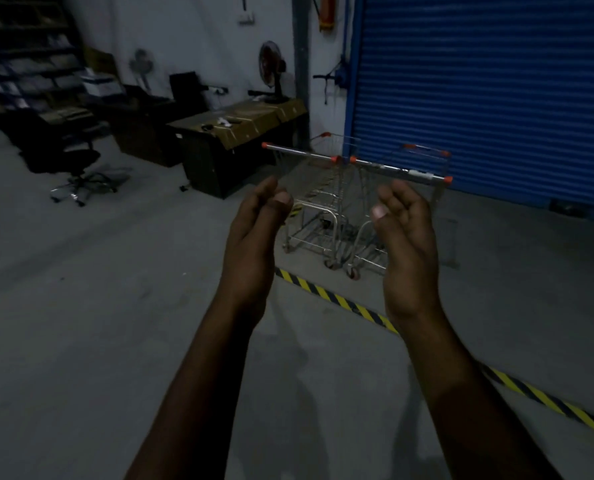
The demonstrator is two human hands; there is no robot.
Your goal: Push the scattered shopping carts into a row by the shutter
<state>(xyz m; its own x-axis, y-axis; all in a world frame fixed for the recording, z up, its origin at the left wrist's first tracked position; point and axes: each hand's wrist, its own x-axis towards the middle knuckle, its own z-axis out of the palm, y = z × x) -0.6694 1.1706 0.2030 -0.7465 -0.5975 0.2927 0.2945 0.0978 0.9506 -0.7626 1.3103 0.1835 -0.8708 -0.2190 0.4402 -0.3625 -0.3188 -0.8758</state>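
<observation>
- Head view: two carts are seen side by side near the blue shutter (479, 98), the left cart (309, 188) and the right cart (385, 202), their wheels just past the striped floor tape (340, 299). A third cart (427, 150) seems to stand behind them, close to the shutter; this cannot be told for sure.
- The left hand (257, 230) and the right hand (406, 237) are held up before the carts, palms turned inward, fingers (389, 199) loosely curled and grasping nothing. Neither hand touches a handle.
- The step in hand is judged to be a reach for a handle. The right cart's handle (399, 171) lies nearest; it should be taken with both hands spread wide along the bar, so that the cart is steered straight.
- The push is best kept slow and level, since the castors may swing the cart aside on the floor (115, 306).
- The cart should be brought up parallel to its neighbour, handles in line, without being driven into the shutter.
- The bench (240, 133) at the left is to be kept clear of.
</observation>
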